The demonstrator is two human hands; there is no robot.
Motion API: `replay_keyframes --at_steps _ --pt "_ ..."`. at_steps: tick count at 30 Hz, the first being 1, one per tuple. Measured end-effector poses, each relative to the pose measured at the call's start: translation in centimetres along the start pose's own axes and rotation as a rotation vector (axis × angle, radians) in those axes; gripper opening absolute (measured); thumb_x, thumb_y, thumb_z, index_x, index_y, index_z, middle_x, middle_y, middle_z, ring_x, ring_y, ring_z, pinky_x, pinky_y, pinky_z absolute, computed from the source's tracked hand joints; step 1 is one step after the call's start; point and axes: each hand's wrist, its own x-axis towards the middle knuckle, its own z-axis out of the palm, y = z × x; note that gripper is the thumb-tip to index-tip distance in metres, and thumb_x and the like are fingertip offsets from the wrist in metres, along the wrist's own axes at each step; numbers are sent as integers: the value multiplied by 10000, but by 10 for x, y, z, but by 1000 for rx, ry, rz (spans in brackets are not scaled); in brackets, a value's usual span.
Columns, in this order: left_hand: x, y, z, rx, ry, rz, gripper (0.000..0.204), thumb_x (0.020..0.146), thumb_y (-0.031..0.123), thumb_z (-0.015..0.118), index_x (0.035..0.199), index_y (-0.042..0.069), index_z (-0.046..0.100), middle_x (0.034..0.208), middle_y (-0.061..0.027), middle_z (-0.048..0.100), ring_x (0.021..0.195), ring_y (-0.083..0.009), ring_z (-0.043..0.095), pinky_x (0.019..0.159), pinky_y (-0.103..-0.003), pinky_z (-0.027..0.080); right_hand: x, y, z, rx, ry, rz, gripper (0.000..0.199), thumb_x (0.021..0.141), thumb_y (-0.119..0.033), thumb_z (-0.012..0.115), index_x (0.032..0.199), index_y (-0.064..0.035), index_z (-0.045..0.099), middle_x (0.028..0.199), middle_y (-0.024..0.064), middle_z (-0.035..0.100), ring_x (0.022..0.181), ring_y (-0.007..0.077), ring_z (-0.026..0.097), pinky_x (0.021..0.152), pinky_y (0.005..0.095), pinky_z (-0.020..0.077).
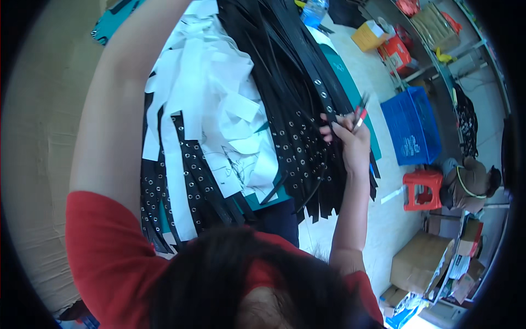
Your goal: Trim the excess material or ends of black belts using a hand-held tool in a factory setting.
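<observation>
My right hand (353, 140) is closed at the right side of the table. Its fingertips pinch a black strap with metal eyelets (323, 94), and a small red-and-silver tool, probably thread snips (359, 118), sticks up from the same hand. Many more black eyelet straps (296, 148) lie in a thick bundle around it, their ends hanging over the near edge. To the left, white strips (219, 93) are heaped over other black eyelet straps (194, 175). My left arm (112, 109) reaches up past the top edge, so my left hand is out of sight.
The straps cover a green tabletop (334, 63). On the right are a blue crate (411, 126), a red stool (423, 189) and a person (471, 183) beside it. Shelving with boxes runs behind them. A cardboard box (422, 260) stands at the lower right; brown cardboard (44, 153) lies left.
</observation>
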Motion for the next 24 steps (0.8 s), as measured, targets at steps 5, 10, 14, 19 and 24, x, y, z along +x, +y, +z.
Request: replay_keyframes --at_steps 5,10,14,19,24 --pt "-103 129 -125 -1683 722 -511 309 901 213 462 1086 -28 522 1024 -153 591 885 -298 594 764 -404 478 25 21 -33 138 -46 51 190 765 87 448 709 -65 349 1004 304 568 859 310 633 707 332 544" --pt "-286 177 -127 -1255 167 -549 435 780 97 612 1176 -9 466 1232 -214 446 1150 -366 412 965 -410 342 -20 23 -49 0 360 -211 84 803 38 464 755 -1 407 1043 312 547 929 327 606 805 394 515" --pt "-433 213 -125 -1130 -569 -792 394 796 130 610 1146 -5 488 1154 -210 478 1068 -378 451 920 -412 370 -82 32 -40 0 480 -418 75 834 12 463 762 10 441 889 235 590 764 246 623 711 339 527" --pt "-503 239 -149 -1207 -293 -966 165 795 79 590 943 4 591 945 -159 576 898 -319 536 789 -373 426 -162 70 75 -1 109 -96 134 830 24 511 721 -20 447 739 136 578 640 143 589 574 256 501" --pt "-558 230 -139 -1344 -111 -1066 91 806 64 572 858 -9 588 764 -146 602 691 -277 595 637 -336 466 -216 89 172 -3 -492 128 281 833 52 501 652 -65 320 828 145 601 695 131 595 643 259 514"
